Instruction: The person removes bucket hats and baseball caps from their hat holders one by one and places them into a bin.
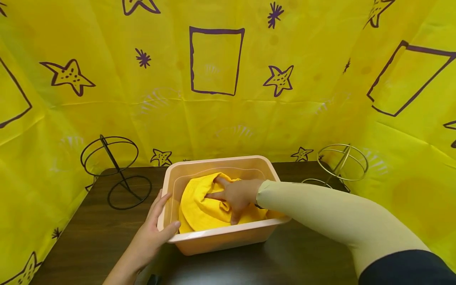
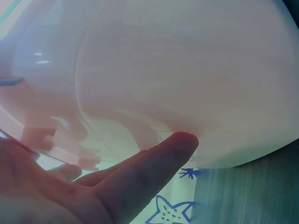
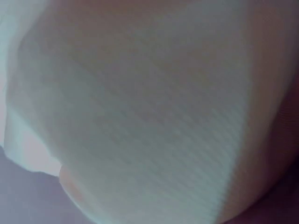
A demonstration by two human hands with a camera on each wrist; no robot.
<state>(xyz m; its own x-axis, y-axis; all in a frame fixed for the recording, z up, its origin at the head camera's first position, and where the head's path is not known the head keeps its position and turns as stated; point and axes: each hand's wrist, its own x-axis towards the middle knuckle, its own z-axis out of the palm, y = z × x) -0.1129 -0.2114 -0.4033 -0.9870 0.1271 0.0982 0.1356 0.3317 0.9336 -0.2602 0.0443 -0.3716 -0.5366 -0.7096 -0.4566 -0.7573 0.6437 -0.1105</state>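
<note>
A pale peach plastic tub sits on the dark table, turned slightly. My left hand holds its near left corner, thumb at the front rim and fingers along the left side. In the left wrist view the thumb lies along the tub's outer wall. Inside is a crumpled yellow cloth with a broad rounded edge. My right hand reaches over the right side into the tub, its fingers spread among the cloth's folds. Blurred, finely ribbed fabric fills most of the right wrist view.
A black wire stand with rings is at the back left of the table. A gold-coloured wire stand stands at the back right. Yellow sheeting printed with stars surrounds the table behind and at both sides.
</note>
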